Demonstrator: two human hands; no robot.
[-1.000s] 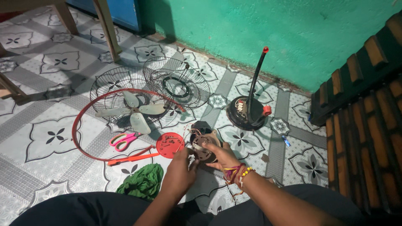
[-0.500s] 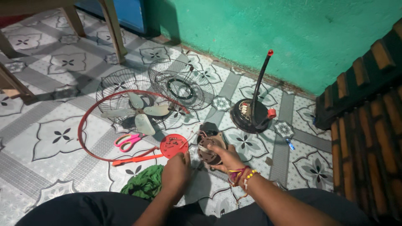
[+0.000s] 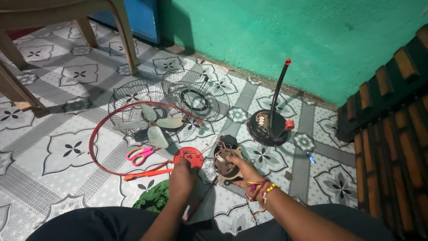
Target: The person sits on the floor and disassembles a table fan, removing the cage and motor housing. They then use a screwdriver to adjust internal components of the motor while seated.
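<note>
My right hand (image 3: 243, 172), with beaded bracelets at the wrist, grips a fan motor (image 3: 225, 161) with copper windings, tilted on the tiled floor. My left hand (image 3: 183, 178) holds a long thin tool, likely a screwdriver (image 3: 203, 195), whose tip points toward the motor. A round red cap (image 3: 187, 156) lies just beyond my left hand.
Two wire fan guards (image 3: 196, 94) lie ahead, with a grey fan blade (image 3: 154, 126) and a red ring (image 3: 96, 138). Pink-handled scissors (image 3: 140, 154), an orange strip (image 3: 145, 174), a green cloth (image 3: 154, 198) sit near. A black fan base with pole (image 3: 269, 127) stands right; chair legs (image 3: 127, 38) left.
The view has tilted and shifted slightly. My left hand has drawn back a little from the motor while my right hand stays on it.
</note>
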